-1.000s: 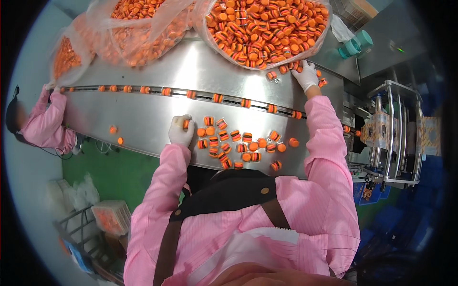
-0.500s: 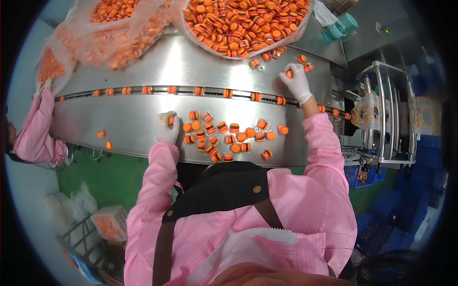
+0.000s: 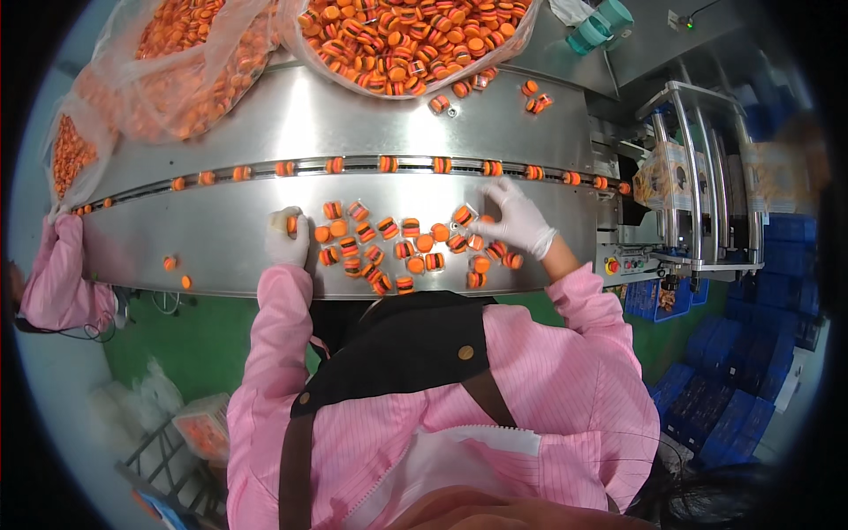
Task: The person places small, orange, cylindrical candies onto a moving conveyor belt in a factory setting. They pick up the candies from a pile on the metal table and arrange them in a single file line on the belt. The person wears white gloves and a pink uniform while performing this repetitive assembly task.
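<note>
Sorting stage, I'd say: on the steel table (image 3: 221,256) loose orange candies (image 3: 402,247) lie scattered just below the track (image 3: 389,164) that carries a single-file row. The right hand (image 3: 517,221) is pinching one at the pile's right edge; next it needs setting into a track gap. The left hand (image 3: 288,237) is curled round a candy at the left edge. They're small, burger-shaped, clear-wrapped.
</note>
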Action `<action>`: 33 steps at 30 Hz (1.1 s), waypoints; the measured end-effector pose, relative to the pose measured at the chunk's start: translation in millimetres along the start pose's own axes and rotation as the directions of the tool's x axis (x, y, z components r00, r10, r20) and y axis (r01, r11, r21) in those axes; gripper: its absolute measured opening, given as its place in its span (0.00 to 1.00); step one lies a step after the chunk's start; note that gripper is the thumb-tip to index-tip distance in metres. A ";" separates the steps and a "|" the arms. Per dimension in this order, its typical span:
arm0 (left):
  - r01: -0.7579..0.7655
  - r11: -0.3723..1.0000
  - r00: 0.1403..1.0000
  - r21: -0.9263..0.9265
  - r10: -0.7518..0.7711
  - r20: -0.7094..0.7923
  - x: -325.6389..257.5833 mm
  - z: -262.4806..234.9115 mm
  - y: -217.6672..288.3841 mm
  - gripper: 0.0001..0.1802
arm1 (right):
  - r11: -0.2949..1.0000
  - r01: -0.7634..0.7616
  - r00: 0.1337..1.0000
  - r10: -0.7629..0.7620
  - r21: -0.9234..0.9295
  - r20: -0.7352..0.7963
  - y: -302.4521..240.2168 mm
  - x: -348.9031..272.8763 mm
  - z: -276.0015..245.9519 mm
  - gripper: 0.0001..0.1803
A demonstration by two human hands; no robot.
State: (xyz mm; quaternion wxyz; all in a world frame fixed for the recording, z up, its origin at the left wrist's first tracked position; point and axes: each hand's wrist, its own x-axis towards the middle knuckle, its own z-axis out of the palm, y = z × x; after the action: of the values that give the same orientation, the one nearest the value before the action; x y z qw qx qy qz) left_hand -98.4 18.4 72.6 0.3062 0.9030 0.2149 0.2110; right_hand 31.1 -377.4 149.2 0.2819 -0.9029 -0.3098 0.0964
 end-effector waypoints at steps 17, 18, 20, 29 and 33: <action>0.067 0.998 0.998 0.012 -0.067 -0.001 -0.1 -6.6 10.6 0.09 | 0.859 -0.263 0.965 0.230 -0.439 -0.128 10.1 200.1 14.4 0.40; 0.028 0.999 1.000 0.019 -0.028 -0.005 0.4 -5.4 7.5 0.09 | 0.867 -0.235 0.971 0.193 -0.440 -0.139 18.1 201.2 16.8 0.39; 0.056 0.998 0.998 -0.009 -0.056 0.003 0.3 -5.8 9.1 0.08 | 0.857 -0.213 0.977 0.176 -0.469 -0.121 23.1 204.3 19.5 0.38; 0.056 0.998 0.998 -0.023 -0.056 -0.018 -2.4 -4.9 5.1 0.08 | 0.752 -0.195 0.964 0.265 -0.629 0.018 3.1 211.8 10.8 0.46; 0.080 0.997 0.996 0.000 -0.080 0.025 -0.6 -9.2 8.4 0.09 | 0.691 -0.033 0.998 -0.014 -0.722 -0.059 8.2 207.7 22.3 0.37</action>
State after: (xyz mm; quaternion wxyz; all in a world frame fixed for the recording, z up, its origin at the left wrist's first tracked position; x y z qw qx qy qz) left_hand -101.4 16.3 84.6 0.3177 0.8961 0.2470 0.1875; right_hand 191.4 -245.2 126.3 -0.0873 -0.9450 -0.3097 -0.0588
